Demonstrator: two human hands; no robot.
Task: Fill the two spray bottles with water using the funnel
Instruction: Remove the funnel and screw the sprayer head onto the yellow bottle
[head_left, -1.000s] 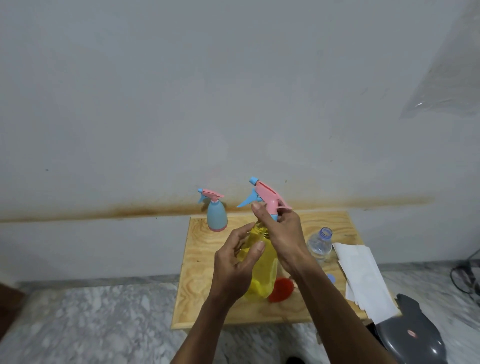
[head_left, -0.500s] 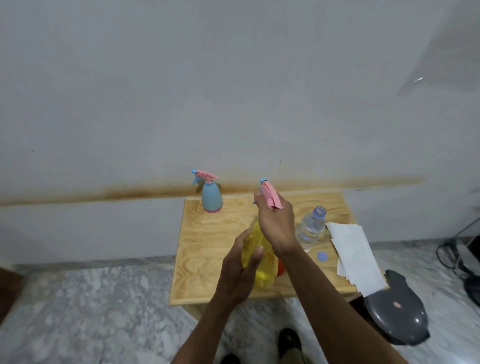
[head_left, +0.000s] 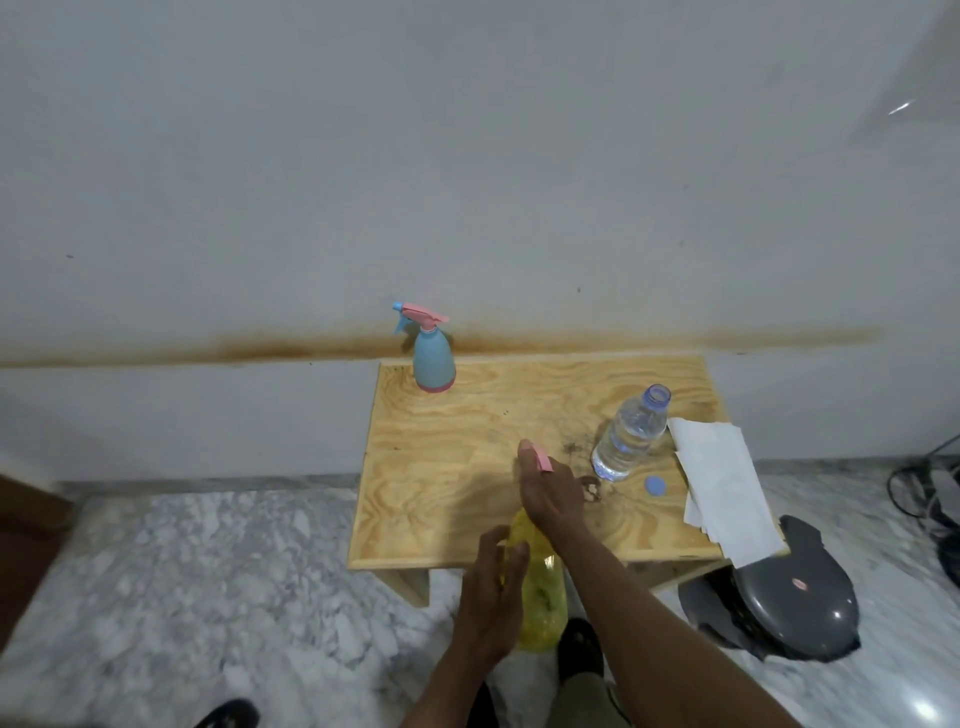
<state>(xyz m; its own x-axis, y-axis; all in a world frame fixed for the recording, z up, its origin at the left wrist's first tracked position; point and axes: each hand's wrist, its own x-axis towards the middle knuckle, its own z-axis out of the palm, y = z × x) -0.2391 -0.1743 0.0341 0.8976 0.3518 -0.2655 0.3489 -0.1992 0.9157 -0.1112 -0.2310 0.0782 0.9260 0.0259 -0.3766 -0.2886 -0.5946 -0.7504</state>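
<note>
Grainy bare plywood table (head_left: 457, 447), clear plastic water bottle (head_left: 628, 436), white paper (head_left: 722, 478), veined marble floor (head_left: 208, 571)

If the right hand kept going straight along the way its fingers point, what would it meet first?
The right hand, gripping the pink sprayer head of the yellow spray bottle, points away toward the wall. Bare wooden table lies ahead. The blue spray bottle stands off to the left, likely missed, though depth is unclear.
</note>
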